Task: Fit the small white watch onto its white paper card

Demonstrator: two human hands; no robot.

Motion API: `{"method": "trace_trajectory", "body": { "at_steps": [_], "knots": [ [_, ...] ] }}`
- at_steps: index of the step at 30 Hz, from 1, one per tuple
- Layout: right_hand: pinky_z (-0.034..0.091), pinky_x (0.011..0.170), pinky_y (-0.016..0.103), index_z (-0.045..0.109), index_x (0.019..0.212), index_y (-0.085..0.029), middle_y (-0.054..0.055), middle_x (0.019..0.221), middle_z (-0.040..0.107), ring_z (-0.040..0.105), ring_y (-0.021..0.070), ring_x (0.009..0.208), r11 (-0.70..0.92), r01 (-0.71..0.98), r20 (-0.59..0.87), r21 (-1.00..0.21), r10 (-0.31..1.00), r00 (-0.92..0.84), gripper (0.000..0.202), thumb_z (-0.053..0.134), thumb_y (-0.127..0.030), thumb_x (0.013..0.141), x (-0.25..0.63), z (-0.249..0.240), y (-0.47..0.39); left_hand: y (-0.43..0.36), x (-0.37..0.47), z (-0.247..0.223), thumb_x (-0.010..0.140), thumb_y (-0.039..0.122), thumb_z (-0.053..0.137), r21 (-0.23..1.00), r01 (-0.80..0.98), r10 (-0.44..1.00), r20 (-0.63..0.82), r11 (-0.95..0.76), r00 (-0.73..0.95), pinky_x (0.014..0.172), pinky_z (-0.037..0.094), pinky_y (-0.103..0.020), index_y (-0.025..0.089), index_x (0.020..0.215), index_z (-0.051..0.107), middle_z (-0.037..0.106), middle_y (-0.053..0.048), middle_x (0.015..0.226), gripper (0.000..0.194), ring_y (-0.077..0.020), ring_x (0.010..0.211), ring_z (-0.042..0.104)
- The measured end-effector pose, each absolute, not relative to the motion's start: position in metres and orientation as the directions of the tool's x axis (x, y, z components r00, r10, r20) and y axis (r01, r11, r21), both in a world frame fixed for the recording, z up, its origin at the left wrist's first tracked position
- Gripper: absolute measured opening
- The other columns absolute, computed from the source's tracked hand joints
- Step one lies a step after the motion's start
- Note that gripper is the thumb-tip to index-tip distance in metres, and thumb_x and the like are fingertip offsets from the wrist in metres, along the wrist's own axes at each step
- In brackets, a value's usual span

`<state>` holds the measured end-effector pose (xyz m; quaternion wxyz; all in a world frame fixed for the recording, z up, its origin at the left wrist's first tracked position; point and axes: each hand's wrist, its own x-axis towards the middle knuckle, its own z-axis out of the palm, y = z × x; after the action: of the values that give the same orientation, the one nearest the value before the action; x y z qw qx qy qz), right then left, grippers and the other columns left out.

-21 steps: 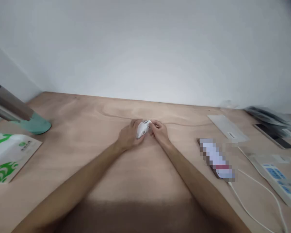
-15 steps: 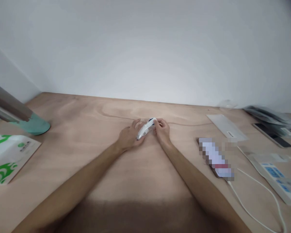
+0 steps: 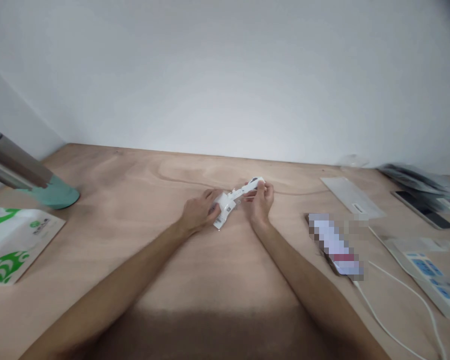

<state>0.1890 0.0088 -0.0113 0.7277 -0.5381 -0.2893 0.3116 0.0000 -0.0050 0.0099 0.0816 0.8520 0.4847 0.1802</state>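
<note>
Both of my hands hold a small white device in two parts over the middle of the wooden table (image 3: pixel 142 260). My left hand (image 3: pixel 198 212) grips a white boxy piece (image 3: pixel 224 206) with a small label on it. My right hand (image 3: pixel 261 200) pinches a slim white piece (image 3: pixel 247 188) that stretches up and right from the boxy piece. The two pieces appear still joined by a short link, though the blur hides the detail.
A teal lamp base (image 3: pixel 54 192) and a green-and-white packet (image 3: pixel 11 240) lie at the left. At the right are a pixelated phone (image 3: pixel 335 245) with a white cable (image 3: pixel 393 300), a white flat card (image 3: pixel 350 196), a power strip (image 3: pixel 431 280) and dark devices (image 3: pixel 423 202).
The white device was one compact piece between my hands; now my right hand has moved right and pulled the slim part out away from the boxy part in my left hand.
</note>
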Motion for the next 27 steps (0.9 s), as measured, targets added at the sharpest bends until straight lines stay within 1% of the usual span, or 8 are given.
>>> {"method": "trace_trajectory", "body": {
  "at_steps": [4, 7, 10, 13, 16, 19, 24, 27],
  "knots": [
    [0.041, 0.038, 0.018, 0.042, 0.100, -0.021, 0.001, 0.077, 0.069, 0.057, 0.0094, 0.045, 0.285, -0.157, 0.067, -0.946, 0.641, 0.765, 0.041, 0.048, -0.058, 0.086, 0.197, -0.008, 0.011, -0.007, 0.000, 0.012, 0.088, 0.031, 0.040, 0.260, 0.821, 0.860, 0.197, -0.508, 0.470, 0.066, 0.047, -0.025, 0.031, 0.142, 0.032, 0.050, -0.001, 0.138, 0.055, -0.0170, 0.093, 0.064],
    [0.043, 0.039, 0.019, 0.041, 0.097, -0.021, 0.000, 0.073, 0.068, 0.057, 0.0096, 0.043, 0.264, -0.204, 0.019, -0.943, 0.655, 0.756, 0.037, 0.047, -0.056, 0.086, 0.200, -0.010, 0.014, -0.008, 0.000, 0.011, 0.087, 0.032, 0.041, 0.228, 0.843, 0.872, 0.172, -0.487, 0.458, 0.066, 0.047, -0.026, 0.031, 0.142, 0.033, 0.053, -0.001, 0.134, 0.055, -0.0170, 0.091, 0.064],
    [0.040, 0.037, 0.018, 0.041, 0.097, -0.022, -0.002, 0.067, 0.067, 0.054, 0.0093, 0.039, 0.234, -0.214, 0.034, -0.948, 0.747, 0.664, 0.040, 0.050, -0.058, 0.084, 0.193, -0.012, 0.012, -0.008, 0.001, 0.011, 0.089, 0.037, 0.041, 0.198, 0.845, 0.866, 0.165, -0.497, 0.471, 0.067, 0.047, -0.027, 0.030, 0.130, 0.046, 0.060, -0.001, 0.123, 0.043, -0.0181, 0.090, 0.064],
    [0.039, 0.034, 0.019, 0.042, 0.100, -0.022, -0.002, 0.065, 0.067, 0.052, 0.0100, 0.037, 0.193, -0.211, 0.053, -0.958, 0.845, 0.531, 0.045, 0.055, -0.060, 0.080, 0.178, -0.011, 0.005, -0.008, 0.001, 0.011, 0.089, 0.040, 0.043, 0.177, 0.831, 0.846, 0.200, -0.528, 0.495, 0.072, 0.047, -0.028, 0.025, 0.114, 0.056, 0.063, -0.003, 0.113, 0.032, -0.0195, 0.099, 0.061],
    [0.040, 0.033, 0.020, 0.047, 0.102, -0.020, -0.001, 0.063, 0.066, 0.052, 0.0113, 0.037, 0.117, -0.218, 0.020, -0.969, 0.916, 0.400, 0.045, 0.058, -0.057, 0.078, 0.163, -0.009, -0.003, -0.007, 0.000, 0.010, 0.087, 0.043, 0.048, 0.191, 0.790, 0.807, 0.249, -0.582, 0.535, 0.075, 0.048, -0.028, 0.023, 0.113, 0.055, 0.062, -0.004, 0.113, 0.033, -0.0197, 0.106, 0.058],
    [0.039, 0.032, 0.020, 0.053, 0.101, -0.019, -0.002, 0.059, 0.064, 0.051, 0.0114, 0.036, 0.039, -0.202, -0.022, -0.979, 0.956, 0.293, 0.042, 0.059, -0.054, 0.077, 0.157, -0.008, -0.006, -0.006, 0.000, 0.008, 0.091, 0.045, 0.043, 0.237, 0.761, 0.792, 0.285, -0.604, 0.540, 0.077, 0.048, -0.028, 0.025, 0.114, 0.054, 0.062, -0.002, 0.112, 0.033, -0.0178, 0.105, 0.059],
    [0.039, 0.033, 0.021, 0.057, 0.101, -0.018, 0.003, 0.067, 0.068, 0.053, 0.0119, 0.038, 0.016, -0.201, -0.024, -0.979, 0.980, 0.197, 0.045, 0.050, -0.058, 0.081, 0.161, -0.011, -0.004, -0.006, 0.001, 0.008, 0.093, 0.043, 0.039, 0.272, 0.763, 0.808, 0.264, -0.586, 0.526, 0.077, 0.047, -0.028, 0.020, 0.100, 0.058, 0.064, -0.003, 0.106, 0.031, -0.0166, 0.101, 0.060],
    [0.038, 0.033, 0.021, 0.057, 0.100, -0.018, 0.001, 0.061, 0.065, 0.053, 0.0119, 0.037, 0.018, -0.167, -0.009, -0.986, 0.987, 0.158, 0.046, 0.053, -0.059, 0.079, 0.162, -0.011, -0.004, -0.006, 0.001, 0.007, 0.093, 0.042, 0.041, 0.276, 0.751, 0.797, 0.284, -0.600, 0.532, 0.075, 0.047, -0.027, 0.020, 0.101, 0.056, 0.064, -0.002, 0.105, 0.027, -0.0160, 0.099, 0.060]
  ]
}}
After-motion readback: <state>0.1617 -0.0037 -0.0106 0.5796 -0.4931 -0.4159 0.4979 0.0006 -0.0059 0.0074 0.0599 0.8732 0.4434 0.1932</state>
